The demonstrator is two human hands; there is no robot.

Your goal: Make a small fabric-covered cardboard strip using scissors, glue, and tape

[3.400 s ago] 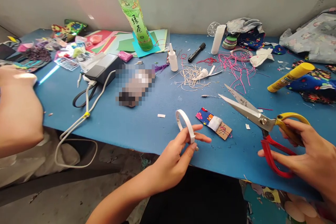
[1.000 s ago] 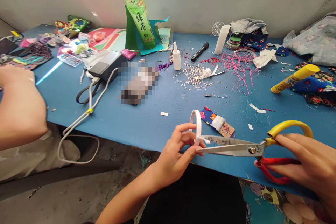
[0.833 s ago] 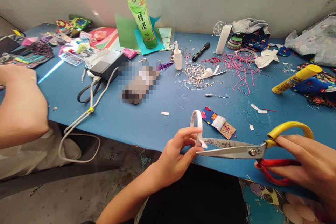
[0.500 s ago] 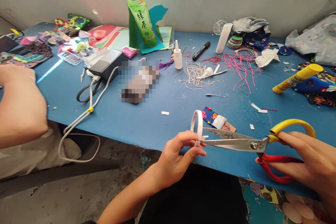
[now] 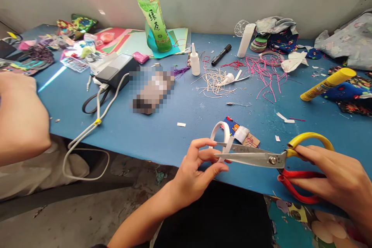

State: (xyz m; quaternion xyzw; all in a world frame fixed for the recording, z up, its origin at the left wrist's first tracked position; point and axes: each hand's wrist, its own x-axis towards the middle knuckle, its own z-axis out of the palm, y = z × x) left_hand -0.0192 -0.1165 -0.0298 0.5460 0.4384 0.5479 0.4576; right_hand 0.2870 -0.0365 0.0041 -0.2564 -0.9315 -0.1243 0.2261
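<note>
My left hand [image 5: 197,172] pinches a narrow white roll of tape [image 5: 213,133] just over the table's front edge. A loose end of the tape hangs down between the scissor blades. The scissors [image 5: 252,159], with one yellow and one red handle loop, are gripped by my right hand [image 5: 337,174], its fingers through the loops. Their blades are a little apart and lie around the tape strip, tips by my left fingers. Behind the blades lies a small piece of blue printed fabric [image 5: 231,126] on brown card with a white patch.
A green tea bottle [image 5: 155,19], a white glue bottle [image 5: 195,62], a black marker [image 5: 221,55], white cords [image 5: 216,81], pink cords [image 5: 266,71] and a yellow glue stick [image 5: 328,84] occupy the blue table [image 5: 151,135]. A cable [image 5: 84,135] droops over the edge near another person's arm [image 5: 23,120].
The scissors have moved left, so their blades now reach around the tape strip. The tape roll has turned slightly in my left hand, and its loose end stands longer.
</note>
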